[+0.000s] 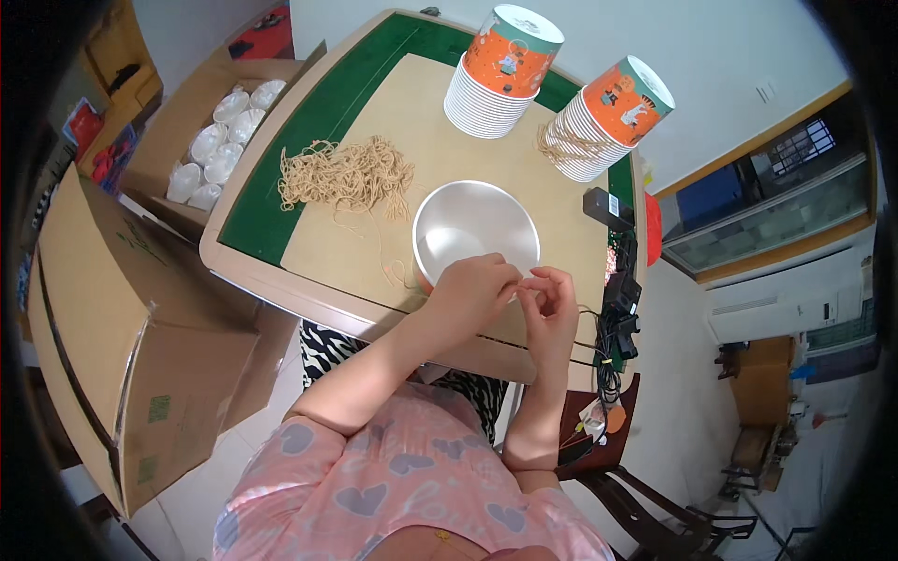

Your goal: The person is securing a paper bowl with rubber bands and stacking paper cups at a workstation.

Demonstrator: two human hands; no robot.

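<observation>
A large paper bucket (472, 220), white inside, stands mouth up near the table's front edge. At its near right rim my left hand (472, 292) and my right hand (550, 304) meet, fingertips pinched together. Whatever is between the fingers is too small to make out. To the left lies a tangled heap of tan string (351, 178), one loose strand trailing toward the bucket's left side. Behind the bucket rise two stacks of upside-down paper buckets, orange with green bases: an upright stack (505, 70) and a leaning stack (608, 117) with string around it.
Cardboard (369, 248) covers much of the green-topped table (257, 210). Black adapters and cables (617, 304) crowd the right edge. On the left stand an open carton (154, 154) of wrapped white cups and a larger carton (178, 374). A dark chair (645, 496) is at the lower right.
</observation>
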